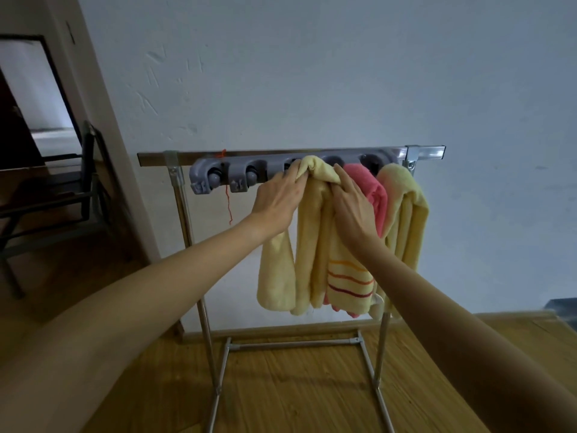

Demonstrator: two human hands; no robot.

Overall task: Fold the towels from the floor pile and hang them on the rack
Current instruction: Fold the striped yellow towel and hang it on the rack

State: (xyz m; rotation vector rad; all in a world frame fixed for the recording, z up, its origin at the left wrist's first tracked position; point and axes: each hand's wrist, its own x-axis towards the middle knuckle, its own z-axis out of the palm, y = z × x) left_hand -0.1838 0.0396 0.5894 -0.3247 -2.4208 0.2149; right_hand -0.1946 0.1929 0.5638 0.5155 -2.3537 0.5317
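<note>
A metal rack [184, 214] stands against the wall with a grey clip holder [218, 175] along its top bar. A folded pale yellow towel [312, 245] with orange and red stripes hangs from the holder's middle. My left hand [279, 198] pinches the towel's top left fold at the holder. My right hand [352, 203] presses on the towel's top right side, fingers flat. A pink towel [373, 190] and another yellow towel [409, 214] hang to the right. The floor pile is out of view.
The white wall [312, 73] is right behind the rack. A dark chair [62, 195] stands at the left near a doorway. Wooden floor [296, 395] spreads under the rack's base. A red thread [229, 201] dangles from the holder.
</note>
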